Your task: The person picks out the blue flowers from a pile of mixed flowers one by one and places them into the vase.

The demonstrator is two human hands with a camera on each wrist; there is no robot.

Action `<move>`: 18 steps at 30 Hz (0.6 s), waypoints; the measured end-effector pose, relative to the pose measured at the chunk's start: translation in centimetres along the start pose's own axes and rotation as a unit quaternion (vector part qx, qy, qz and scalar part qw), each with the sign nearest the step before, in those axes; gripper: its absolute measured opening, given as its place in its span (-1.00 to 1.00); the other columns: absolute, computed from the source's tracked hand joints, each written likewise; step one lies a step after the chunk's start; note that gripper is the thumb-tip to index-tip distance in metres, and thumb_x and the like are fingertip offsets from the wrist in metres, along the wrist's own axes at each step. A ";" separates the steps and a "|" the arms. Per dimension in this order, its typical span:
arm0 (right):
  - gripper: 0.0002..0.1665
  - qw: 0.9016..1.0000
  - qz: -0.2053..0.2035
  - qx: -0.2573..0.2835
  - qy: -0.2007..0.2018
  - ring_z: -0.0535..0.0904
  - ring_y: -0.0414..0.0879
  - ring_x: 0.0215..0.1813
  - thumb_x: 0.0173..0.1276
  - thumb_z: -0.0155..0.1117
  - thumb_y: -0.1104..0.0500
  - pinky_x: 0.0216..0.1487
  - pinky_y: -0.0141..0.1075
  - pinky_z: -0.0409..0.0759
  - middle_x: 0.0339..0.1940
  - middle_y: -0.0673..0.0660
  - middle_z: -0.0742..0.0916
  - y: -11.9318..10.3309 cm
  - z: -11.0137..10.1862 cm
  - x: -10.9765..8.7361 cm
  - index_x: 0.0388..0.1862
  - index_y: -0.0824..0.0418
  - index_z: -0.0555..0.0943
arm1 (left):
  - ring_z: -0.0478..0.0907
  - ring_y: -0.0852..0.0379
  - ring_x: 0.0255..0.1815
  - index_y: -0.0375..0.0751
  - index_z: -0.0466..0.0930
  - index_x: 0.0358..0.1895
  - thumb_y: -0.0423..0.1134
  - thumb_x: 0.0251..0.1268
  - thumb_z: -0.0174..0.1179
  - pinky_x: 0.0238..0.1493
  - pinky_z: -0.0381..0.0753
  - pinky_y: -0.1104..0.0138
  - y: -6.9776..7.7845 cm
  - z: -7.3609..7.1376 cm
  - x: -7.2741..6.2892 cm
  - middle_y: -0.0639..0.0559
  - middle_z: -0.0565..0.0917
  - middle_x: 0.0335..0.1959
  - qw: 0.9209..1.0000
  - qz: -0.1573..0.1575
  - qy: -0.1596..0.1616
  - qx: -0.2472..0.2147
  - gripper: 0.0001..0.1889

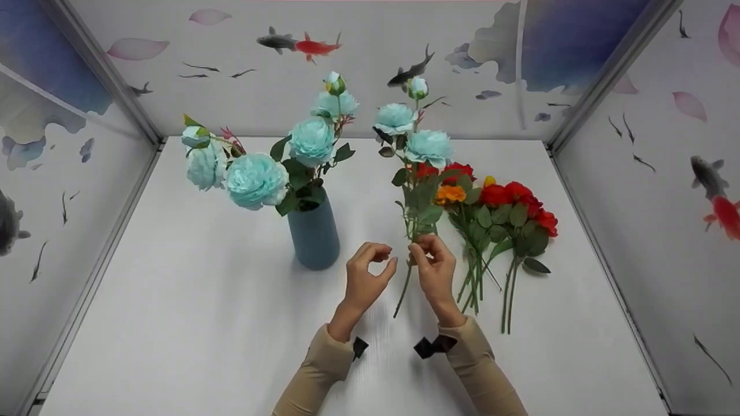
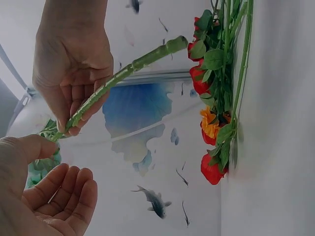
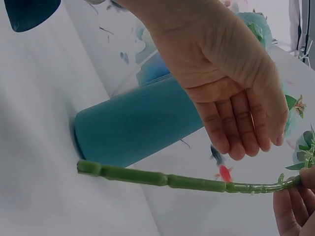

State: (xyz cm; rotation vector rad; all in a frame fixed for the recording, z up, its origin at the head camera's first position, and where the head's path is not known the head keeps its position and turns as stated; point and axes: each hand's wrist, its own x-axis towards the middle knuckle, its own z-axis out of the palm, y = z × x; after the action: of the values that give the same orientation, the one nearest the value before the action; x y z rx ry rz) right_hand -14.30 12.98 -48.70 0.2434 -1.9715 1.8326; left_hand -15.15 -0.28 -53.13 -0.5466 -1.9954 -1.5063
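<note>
My right hand (image 1: 435, 270) pinches the green stem (image 1: 403, 292) of a light-blue artificial flower (image 1: 429, 147) between thumb and fingers. Its blooms point away from me, and the bare stem end slants down toward my side. Close to the left of the stem is my left hand (image 1: 364, 278), its thumb and fingers loosely bent with a gap between them and nothing held. In the right wrist view the cut stem end (image 3: 88, 168) overlaps the base of a blue-grey vase (image 3: 138, 123). Light-blue flowers (image 1: 257, 180) stand in that vase, some leaning left.
To the right on the white table (image 1: 191, 346) lie red flowers (image 1: 514, 196) with long green stems, along with an orange flower (image 1: 451, 195). Panels painted with fish (image 1: 318, 45) enclose the table at the back and both sides.
</note>
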 end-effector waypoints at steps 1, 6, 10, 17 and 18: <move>-0.95 1.000 0.000 0.003 -0.003 0.50 -0.13 -0.51 0.24 0.15 0.51 -0.48 -0.40 0.55 -0.57 0.37 0.56 0.0 0.1 0.0 -0.36 0.57 0.48 | 0.58 0.09 -0.36 -0.25 0.61 -0.28 -0.43 0.07 0.31 -0.30 0.60 0.27 0.0 0.1 0.0 -0.04 0.62 -0.34 1.000 -0.003 -0.004 -0.002 -0.87; -0.94 1.000 0.000 0.016 -0.012 0.52 -0.11 -0.47 0.26 0.14 0.51 -0.44 -0.40 0.56 -0.54 0.41 0.54 -0.2 0.6 -0.2 -0.34 0.57 0.48 | 0.59 0.04 -0.38 -0.27 0.62 -0.31 -0.45 0.04 0.34 -0.32 0.61 0.21 0.2 0.3 -0.2 -0.08 0.62 -0.36 0.999 -0.026 -0.019 -0.018 -0.86; -0.91 1.000 -0.009 0.025 -0.012 0.53 -0.13 -0.46 0.26 0.16 0.48 -0.43 -0.40 0.57 -0.55 0.41 0.54 -0.2 0.9 -0.2 -0.35 0.57 0.48 | 0.60 -0.05 -0.40 -0.35 0.61 -0.34 -0.51 0.01 0.33 -0.35 0.61 0.13 0.6 0.4 -0.2 -0.16 0.62 -0.39 0.998 -0.048 -0.030 -0.030 -0.87; -0.88 0.999 -0.026 0.027 -0.012 0.53 -0.08 -0.45 0.29 0.16 0.44 -0.39 -0.40 0.57 -0.55 0.39 0.54 -0.3 1.3 -0.3 -0.35 0.55 0.49 | 0.59 -0.13 -0.43 -0.50 0.57 -0.39 -0.61 0.01 0.26 -0.36 0.62 0.09 3.2 -0.4 0.7 -0.27 0.60 -0.43 0.996 -0.064 -0.043 -0.037 -0.92; -0.89 0.999 -0.027 0.025 -0.010 0.52 -0.08 -0.45 0.28 0.16 0.45 -0.39 -0.40 0.57 -0.55 0.39 0.54 -0.3 1.3 -0.3 -0.35 0.55 0.49 | 0.59 -0.13 -0.43 -0.49 0.57 -0.40 -0.61 0.02 0.25 -0.36 0.62 0.10 3.6 -0.6 0.8 -0.26 0.60 -0.43 0.996 -0.064 -0.045 -0.037 -0.92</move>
State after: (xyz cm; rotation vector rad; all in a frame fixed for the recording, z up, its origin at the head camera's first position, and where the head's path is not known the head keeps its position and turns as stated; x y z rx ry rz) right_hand -14.12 11.62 -48.58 0.3284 -1.9151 1.8538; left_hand -13.36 0.16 -49.87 -0.5335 -2.0848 -1.6651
